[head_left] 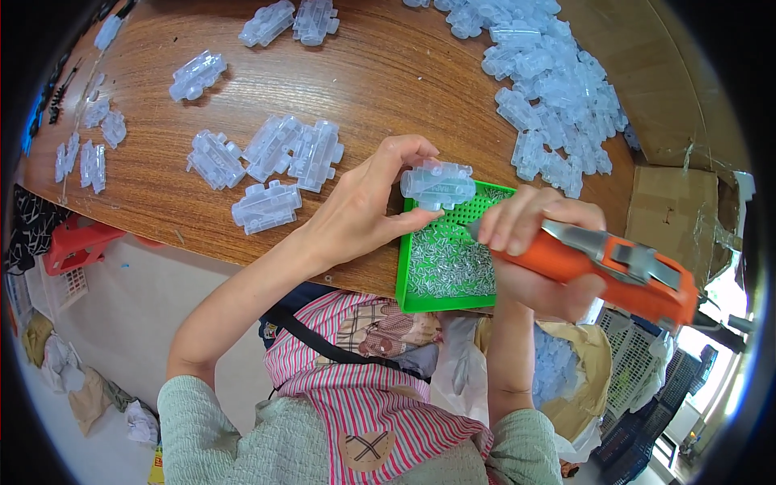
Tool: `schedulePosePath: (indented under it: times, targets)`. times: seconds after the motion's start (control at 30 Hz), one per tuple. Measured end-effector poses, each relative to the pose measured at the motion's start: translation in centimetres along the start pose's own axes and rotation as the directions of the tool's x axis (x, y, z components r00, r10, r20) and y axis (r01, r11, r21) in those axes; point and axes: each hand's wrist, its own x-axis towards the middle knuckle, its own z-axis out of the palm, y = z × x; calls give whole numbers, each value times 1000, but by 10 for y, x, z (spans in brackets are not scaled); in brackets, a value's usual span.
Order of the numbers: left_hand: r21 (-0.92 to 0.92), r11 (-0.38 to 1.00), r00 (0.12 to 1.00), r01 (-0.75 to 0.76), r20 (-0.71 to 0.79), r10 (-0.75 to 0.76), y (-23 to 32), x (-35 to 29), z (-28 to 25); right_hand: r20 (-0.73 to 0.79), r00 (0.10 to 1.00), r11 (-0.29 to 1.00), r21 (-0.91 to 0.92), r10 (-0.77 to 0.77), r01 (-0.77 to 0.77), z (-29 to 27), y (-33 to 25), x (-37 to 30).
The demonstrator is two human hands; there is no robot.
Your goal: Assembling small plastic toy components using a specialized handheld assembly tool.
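Observation:
Between the thumb and fingers of my left hand (364,198) is a clear plastic housing (439,186), held over the far left edge of a green tray (414,304). The tray has a perforated back part and holds many small silver screws (449,267). My right hand (541,242) is wrapped round an orange electric screwdriver (647,279) with a metal lever. Its tip points left toward the tray, near the held housing but apart from it. Several similar clear housings (315,155) lie on the table left of my left hand.
A large heap of clear housings (558,89) covers the far right of the brown wooden table (364,81), beside a cardboard box (671,206). More clear parts (93,166) lie at the left edge. Below right stands a paper-lined bag of clear parts (554,364); a red stool (77,242) is at the left.

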Motion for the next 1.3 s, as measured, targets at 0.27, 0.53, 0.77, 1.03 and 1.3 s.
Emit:
schedulePosePath:
  times: [0.27,0.53,0.77,1.03,1.3]
  targets:
    - [39,999,999,-11,-34,13,-1,-1,2,-130,991,997,-68,31,-40,-1,26,-13]
    - [-29,1000,999,-12,-47,11,-4,-1,4,-154,988,997,-68,30,-41,0,30,-14]
    - [-19,1000,999,-2,-39,1,-1,-3,3,-36,998,997,-51,-53,52,8,-3,0]
    - [-60,997,997,-44,-58,41,-5,-4,4,-8,989,988,-42,-151,150,41,-2,35]
    - [-63,996,996,-62,-70,58,-4,0,3,91,989,992,-46,-113,117,38,19,39]
